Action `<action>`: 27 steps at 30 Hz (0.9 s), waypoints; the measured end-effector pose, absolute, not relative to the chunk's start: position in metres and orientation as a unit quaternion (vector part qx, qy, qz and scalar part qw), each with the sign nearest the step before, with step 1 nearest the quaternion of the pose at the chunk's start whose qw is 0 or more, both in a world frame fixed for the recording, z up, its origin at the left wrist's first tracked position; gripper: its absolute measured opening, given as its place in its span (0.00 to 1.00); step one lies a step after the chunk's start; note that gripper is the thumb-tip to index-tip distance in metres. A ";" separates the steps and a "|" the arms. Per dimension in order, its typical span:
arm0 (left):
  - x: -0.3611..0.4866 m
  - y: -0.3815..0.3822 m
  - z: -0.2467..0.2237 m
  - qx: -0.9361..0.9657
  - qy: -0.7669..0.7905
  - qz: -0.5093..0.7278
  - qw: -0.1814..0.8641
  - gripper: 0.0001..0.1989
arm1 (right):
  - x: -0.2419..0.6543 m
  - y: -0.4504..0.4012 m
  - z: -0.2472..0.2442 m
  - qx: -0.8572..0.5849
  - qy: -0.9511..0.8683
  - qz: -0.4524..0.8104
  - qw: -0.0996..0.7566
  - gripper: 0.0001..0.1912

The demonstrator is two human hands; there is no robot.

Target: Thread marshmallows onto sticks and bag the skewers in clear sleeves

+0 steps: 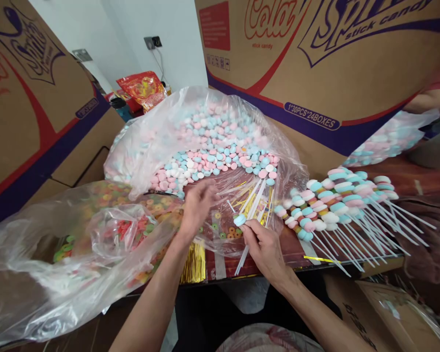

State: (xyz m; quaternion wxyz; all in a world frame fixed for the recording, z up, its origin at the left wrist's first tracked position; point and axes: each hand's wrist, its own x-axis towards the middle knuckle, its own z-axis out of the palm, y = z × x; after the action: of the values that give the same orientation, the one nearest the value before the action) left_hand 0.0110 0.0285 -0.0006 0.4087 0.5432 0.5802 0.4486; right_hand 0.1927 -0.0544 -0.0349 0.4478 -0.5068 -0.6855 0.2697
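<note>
My right hand (pixel 266 248) is closed in a pinch at a blue and white marshmallow (pixel 239 220), threaded on a thin white stick whose tip pokes out beyond it. Smeared by motion, my left hand (pixel 198 204) hovers just in front of the pink, blue and white marshmallows (pixel 205 161) spilling from a big clear plastic bag (pixel 143 142); whether its fingers hold anything is unclear. Loose white sticks (pixel 254 201) and gold twist ties (pixel 269 204) lie beyond my right hand. Between my hands are several ring gummies (pixel 229 232) on plastic.
Finished marshmallow skewers (pixel 337 205) are heaped at the right. A clear bag of ring gummies (pixel 132 234) covers the left side, with gold ties (pixel 194 264) at the front edge. Large cartons (pixel 278 73) stand behind and left (pixel 33 107). Another person's arm (pixel 430 100) shows far right.
</note>
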 end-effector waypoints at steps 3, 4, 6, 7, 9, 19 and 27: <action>-0.010 0.076 -0.005 0.641 0.673 0.349 0.121 0.15 | 0.191 -0.053 -0.040 -0.524 -0.682 0.263 0.437 0.12; -0.015 0.088 -0.008 0.669 0.678 0.296 0.076 0.17 | 0.191 -0.052 -0.041 -0.528 -0.682 0.261 0.434 0.12; -0.021 0.104 -0.016 0.697 0.682 0.220 0.024 0.17 | 0.191 -0.051 -0.043 -0.532 -0.684 0.253 0.430 0.12; -0.023 0.108 -0.019 0.703 0.683 0.199 0.012 0.16 | 0.191 -0.050 -0.044 -0.532 -0.686 0.248 0.430 0.13; -0.025 0.110 -0.024 0.699 0.688 0.194 -0.002 0.15 | 0.190 -0.050 -0.045 -0.527 -0.691 0.241 0.432 0.13; -0.021 0.104 -0.036 0.752 0.613 0.242 0.028 0.12 | 0.189 -0.049 -0.046 -0.526 -0.695 0.242 0.427 0.12; -0.006 0.093 -0.030 0.685 0.643 0.325 0.107 0.09 | 0.190 -0.049 -0.045 -0.527 -0.696 0.238 0.425 0.13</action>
State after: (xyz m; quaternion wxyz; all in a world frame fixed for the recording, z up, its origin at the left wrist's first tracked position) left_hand -0.0056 0.0930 -0.0304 0.1070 0.6847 0.6434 0.3251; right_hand 0.1897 -0.0485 -0.0452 0.4249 -0.5273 -0.6964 0.2377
